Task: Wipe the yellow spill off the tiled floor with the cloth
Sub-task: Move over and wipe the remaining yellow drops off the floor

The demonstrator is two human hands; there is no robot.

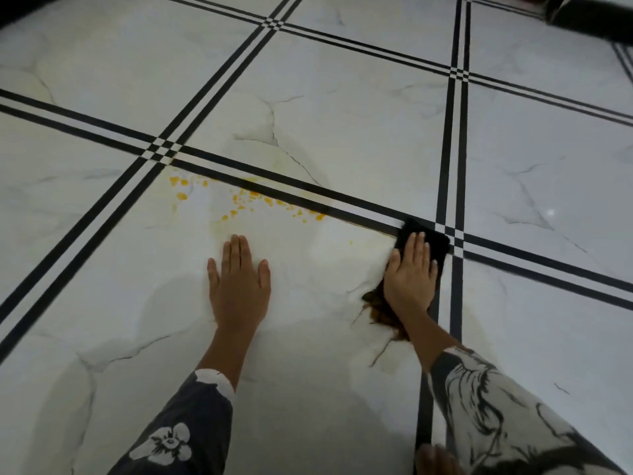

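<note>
Cloth: a dark, soft rag (438,243) lying flat on the floor at centre right, right at the crossing of the black stripes. A brownish, frayed end (376,305) with loose threads sticks out on the near-left side, under the wrist.
Handling: probably light and limp. It should slide easily on glossy tile and bunch up if pushed by one edge, so a flat palm spread over its middle looks like the best hold. The brown end looks wet or soiled, so it may smear.
Yellow spill: a scatter of yellow drops (246,200) along the near side of the far stripe, left of the cloth and well apart from it. A faint yellowish film surrounds them, and none of it is wiped yet.
Right hand: the right hand (411,279) is pressed palm-down on the cloth. Its fingers (416,248) are straight and close together, pointing away, so it bears down rather than grasps.
Left hand: the left hand (239,286) lies flat on bare tile just near of the drops. Its fingers (236,252) are extended and hold nothing, so it probably serves as a prop.
Floor: white marbled tiles (342,97) with black double stripes (455,149).
Sleeves: patterned dark and white fabric (185,423) covers both forearms.
</note>
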